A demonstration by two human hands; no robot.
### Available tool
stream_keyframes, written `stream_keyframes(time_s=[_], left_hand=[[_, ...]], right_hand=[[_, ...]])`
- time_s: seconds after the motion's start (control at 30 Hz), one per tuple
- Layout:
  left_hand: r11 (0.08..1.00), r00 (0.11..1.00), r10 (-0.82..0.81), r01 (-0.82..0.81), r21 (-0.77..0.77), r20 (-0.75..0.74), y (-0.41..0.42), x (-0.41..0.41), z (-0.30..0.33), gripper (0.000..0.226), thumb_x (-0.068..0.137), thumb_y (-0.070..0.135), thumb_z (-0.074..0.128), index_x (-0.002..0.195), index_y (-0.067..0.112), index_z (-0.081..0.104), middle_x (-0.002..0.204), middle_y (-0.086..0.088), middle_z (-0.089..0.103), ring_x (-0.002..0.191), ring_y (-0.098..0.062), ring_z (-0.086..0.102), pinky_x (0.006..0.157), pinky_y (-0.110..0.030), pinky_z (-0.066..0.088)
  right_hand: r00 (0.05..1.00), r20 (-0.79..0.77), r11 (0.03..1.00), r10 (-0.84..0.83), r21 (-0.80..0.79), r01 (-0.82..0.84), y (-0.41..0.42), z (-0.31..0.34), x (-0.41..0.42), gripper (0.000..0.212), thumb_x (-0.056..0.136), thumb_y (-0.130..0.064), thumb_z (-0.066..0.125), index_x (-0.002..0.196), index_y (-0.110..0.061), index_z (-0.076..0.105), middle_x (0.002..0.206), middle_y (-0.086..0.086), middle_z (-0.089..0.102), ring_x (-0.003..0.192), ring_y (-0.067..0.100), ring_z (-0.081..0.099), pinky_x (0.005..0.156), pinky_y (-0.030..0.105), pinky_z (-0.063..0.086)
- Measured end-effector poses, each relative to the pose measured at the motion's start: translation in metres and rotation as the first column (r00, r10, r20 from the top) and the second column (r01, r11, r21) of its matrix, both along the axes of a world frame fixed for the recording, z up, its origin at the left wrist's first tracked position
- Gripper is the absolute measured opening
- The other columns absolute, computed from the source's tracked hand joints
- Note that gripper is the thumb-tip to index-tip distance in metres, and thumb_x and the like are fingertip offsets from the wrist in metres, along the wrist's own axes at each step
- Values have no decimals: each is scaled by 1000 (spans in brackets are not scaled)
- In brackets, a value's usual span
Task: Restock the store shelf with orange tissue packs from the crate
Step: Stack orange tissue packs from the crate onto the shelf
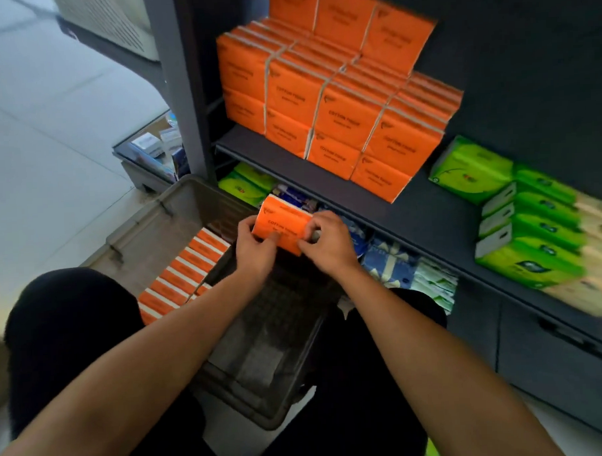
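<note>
Centre frame, over the crate (pixel 176 211): one orange pack (pixel 281 225) held between both hands, above the crate's dark interior and just below the shelf edge.

Left hand (pixel 256 248) on the pack's left end, right hand (pixel 327 247) on its right end. Each grip is a pinch, fingers and thumb curled round an end. Two-handed hold likely keeps the soft pack square and its printed face up, ready to go in flat.

Crate, centre-left: remaining packs (pixel 185 276) stand on edge in a tight row along the left wall; the rest of the floor shows bare. On-edge packing probably makes lifting one at a time easy.

Shelf (pixel 290 166), upper centre: orange stack (pixel 326 100) in stepped rows, labels forward, lower toward the right, so the open board beside it looks the natural slot.

Green packs (pixel 517 220) at right, a separate block. Blue packs (pixel 389 262) on the tier below.
</note>
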State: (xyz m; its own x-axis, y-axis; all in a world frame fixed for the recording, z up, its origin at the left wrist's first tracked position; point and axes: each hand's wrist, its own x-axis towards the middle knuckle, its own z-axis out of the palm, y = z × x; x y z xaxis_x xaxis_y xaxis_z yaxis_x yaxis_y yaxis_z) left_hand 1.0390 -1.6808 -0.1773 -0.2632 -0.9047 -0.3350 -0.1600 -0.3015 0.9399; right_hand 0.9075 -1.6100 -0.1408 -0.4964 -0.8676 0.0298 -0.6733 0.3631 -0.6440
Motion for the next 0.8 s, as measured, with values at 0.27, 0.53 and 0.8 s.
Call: stream_keyframes(time_s=[0.27,0.53,0.8], left_hand=[[997,991,11,-21,-68,-136,12,-46,64,38,76,26,64,109,32,46,107,-4,64,97,-23,66,87,-49,56],[960,948,-83,-7,-281,-308,5,-84,120,37,84,27,68,113,32,44,112,-10,63,94,-19,65,83,-47,54],[796,950,-278,145,-587,-142,-29,-153,173,45,91,9,65,131,19,46,111,13,53,78,6,61,80,-27,56]], right_hand=[[988,-155,982,-12,-186,-17,12,55,-41,41,73,-17,76,74,-27,36,85,-7,46,77,11,45,63,27,30],[941,-338,917,-27,-382,-111,15,106,-82,55,91,-35,66,141,-25,47,129,3,51,119,20,51,97,33,46],[923,-348,821,-166,-567,-66,8,154,-151,48,91,-28,68,136,-18,55,123,7,50,116,20,53,98,40,49]])
